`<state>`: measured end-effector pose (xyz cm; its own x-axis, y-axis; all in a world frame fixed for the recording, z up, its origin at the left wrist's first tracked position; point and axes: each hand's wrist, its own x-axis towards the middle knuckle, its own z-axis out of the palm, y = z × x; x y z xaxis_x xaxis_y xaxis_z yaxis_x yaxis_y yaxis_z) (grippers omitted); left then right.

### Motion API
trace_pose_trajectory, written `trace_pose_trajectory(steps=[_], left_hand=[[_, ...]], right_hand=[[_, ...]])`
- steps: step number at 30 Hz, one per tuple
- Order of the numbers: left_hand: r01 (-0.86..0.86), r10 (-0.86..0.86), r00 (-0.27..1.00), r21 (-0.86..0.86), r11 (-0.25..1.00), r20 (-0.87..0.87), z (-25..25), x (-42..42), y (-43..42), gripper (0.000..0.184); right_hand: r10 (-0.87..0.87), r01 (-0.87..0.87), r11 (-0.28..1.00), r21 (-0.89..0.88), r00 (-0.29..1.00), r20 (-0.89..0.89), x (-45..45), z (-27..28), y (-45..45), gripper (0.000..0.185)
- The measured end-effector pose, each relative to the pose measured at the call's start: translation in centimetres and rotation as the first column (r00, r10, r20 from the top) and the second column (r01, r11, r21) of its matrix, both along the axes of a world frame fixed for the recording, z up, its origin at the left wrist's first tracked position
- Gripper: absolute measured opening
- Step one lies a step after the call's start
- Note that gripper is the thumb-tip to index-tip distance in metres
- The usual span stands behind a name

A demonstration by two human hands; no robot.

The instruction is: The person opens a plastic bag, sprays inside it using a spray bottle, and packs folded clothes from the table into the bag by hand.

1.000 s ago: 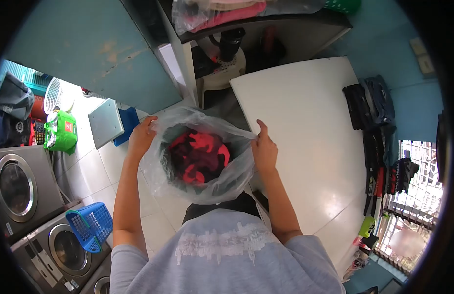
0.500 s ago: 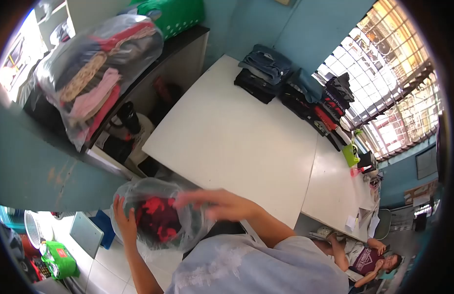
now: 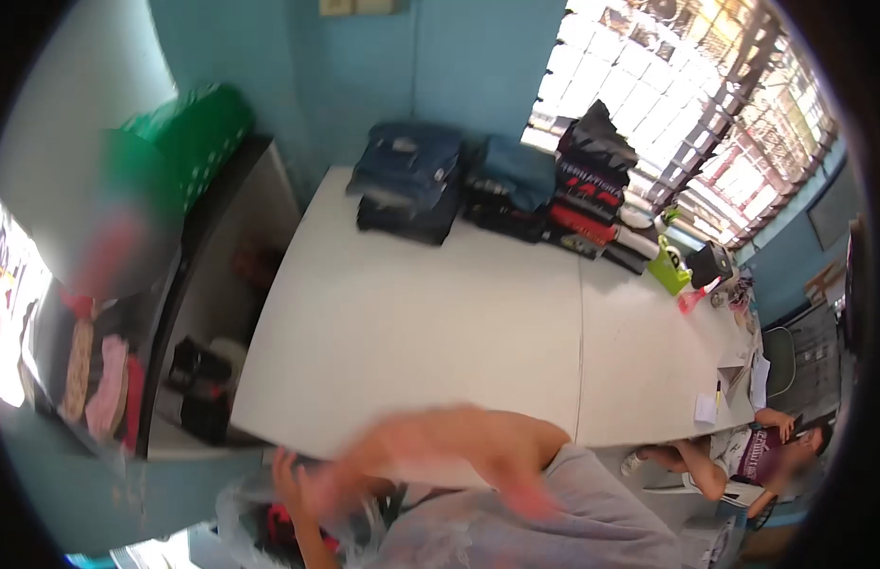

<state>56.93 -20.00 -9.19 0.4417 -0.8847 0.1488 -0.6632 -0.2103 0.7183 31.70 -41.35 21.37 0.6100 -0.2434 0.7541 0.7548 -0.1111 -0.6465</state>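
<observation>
Plastic bag beside the worktop's near left corner, nearest the left hand, fingers parted at its rim; right hand blurred, grip indeterminable

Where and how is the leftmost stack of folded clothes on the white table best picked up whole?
Probably under its bottom layer, from the near side of the white table, keeping it level: the leftmost stack is flat, separate layers, with the wall behind and the next stack close on its right.
</observation>
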Motion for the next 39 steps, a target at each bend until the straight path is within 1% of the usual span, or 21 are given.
trace_pose_trajectory(steps=[1,3,5,6,9,10,11,12,14,16,17,19,24,29,32,34,35,36,37,38,39], left_hand=[[-0.020,0.018,0.995,0.021,1.000,0.096,4.6,-3.2,-1.6,0.027],[0.022,-0.028,0.998,0.105,0.994,0.057,6.2,-5.1,-2.6,0.026],[0.072,-0.089,0.982,0.110,0.991,0.164,6.6,-6.0,-2.8,0.027],[0.089,-0.114,0.970,0.120,0.989,0.217,6.6,-6.3,-2.5,0.027],[0.193,-0.268,0.921,0.266,0.944,0.283,3.1,-4.2,1.0,0.073],[0.149,-0.210,0.955,0.276,0.950,0.208,5.2,-5.3,0.6,0.055],[0.071,-0.114,0.983,0.279,0.958,0.143,7.5,-6.7,0.5,0.038],[-0.039,0.014,0.996,0.276,0.960,0.090,9.9,-8.1,0.1,0.025],[-0.089,0.039,0.986,0.309,0.947,0.164,10.5,-8.7,0.4,0.026],[-0.137,0.082,0.980,0.312,0.940,0.183,10.7,-9.3,0.8,0.026],[-0.156,0.101,0.978,0.325,0.933,0.180,10.3,-9.4,1.2,0.026],[-0.157,0.099,0.982,0.389,0.908,0.163,9.8,-10.3,1.4,0.027],[-0.122,0.093,0.992,0.551,0.825,0.080,9.3,-11.2,1.9,0.029],[-0.060,0.032,0.997,0.492,0.868,0.064,7.7,-11.5,2.0,0.032],[-0.043,0.029,0.999,0.484,0.874,0.035,8.2,-12.2,1.7,0.032],[-0.032,0.023,0.999,0.461,0.887,0.027,8.5,-12.3,1.7,0.030],[-0.016,0.005,1.000,0.441,0.897,0.026,8.2,-12.1,1.8,0.029],[0.021,-0.030,0.999,0.422,0.906,0.015,7.9,-12.1,1.8,0.028],[0.037,-0.031,0.999,0.380,0.924,-0.020,7.8,-12.3,1.7,0.027],[0.058,-0.039,0.997,0.341,0.938,-0.063,7.8,-12.4,1.3,0.026],[0.063,-0.036,0.995,0.295,0.953,-0.095,7.9,-12.3,0.3,0.025]], right_hand=[[-0.117,0.150,0.979,0.135,0.968,-0.223,-1.1,-1.4,-1.6,0.074],[-0.339,0.438,0.895,0.087,0.793,-0.507,-0.9,-7.2,-8.7,0.053],[-0.267,0.645,0.646,0.409,0.693,-0.670,-1.6,-16.6,-15.1,0.037],[-0.319,0.763,0.535,0.363,0.580,-0.749,-2.4,-21.8,-18.0,0.035],[-0.388,0.868,0.301,0.395,0.490,-0.781,-5.1,-33.2,-24.6,0.037],[-0.390,0.920,0.233,0.315,0.386,-0.836,-5.5,-35.2,-26.3,0.038],[-0.358,0.901,0.147,0.408,0.433,-0.827,-6.1,-36.9,-27.6,0.040],[-0.391,0.853,0.179,0.491,0.520,-0.760,-6.6,-39.4,-29.1,0.042],[-0.306,0.902,0.229,0.367,0.425,-0.852,-5.7,-39.2,-32.6,0.042],[-0.296,0.971,0.146,0.188,0.225,-0.928,-3.6,-40.4,-35.7,0.057],[-0.284,0.969,0.111,0.221,0.244,-0.927,-2.7,-40.0,-36.2,0.058],[-0.234,0.992,0.105,0.076,0.099,-0.967,-2.5,-39.0,-36.4,0.044],[-0.241,0.979,0.199,-0.034,0.015,-0.971,-2.1,-41.4,-37.4,0.035],[-0.283,0.895,0.417,-0.158,-0.037,-0.958,-2.5,-41.8,-35.9,0.039],[-0.275,0.920,0.358,-0.162,-0.062,-0.960,-1.6,-41.9,-33.4,0.039],[-0.414,0.813,0.482,-0.327,-0.117,-0.903,-2.2,-46.9,-33.4,0.028],[-0.668,0.661,0.443,-0.605,-0.207,-0.715,-2.9,-52.9,-34.0,0.019],[-0.769,0.725,0.344,-0.597,-0.148,-0.622,-2.9,-52.1,-31.8,0.025],[-0.915,0.373,0.243,-0.896,-0.219,-0.340,-3.6,-46.9,-28.1,0.026],[-0.318,0.751,0.536,-0.386,-0.244,-0.916,-2.9,-44.7,-26.9,0.020],[-0.630,0.609,0.491,-0.623,-0.246,-0.737,-3.6,-46.6,-25.7,0.020]])
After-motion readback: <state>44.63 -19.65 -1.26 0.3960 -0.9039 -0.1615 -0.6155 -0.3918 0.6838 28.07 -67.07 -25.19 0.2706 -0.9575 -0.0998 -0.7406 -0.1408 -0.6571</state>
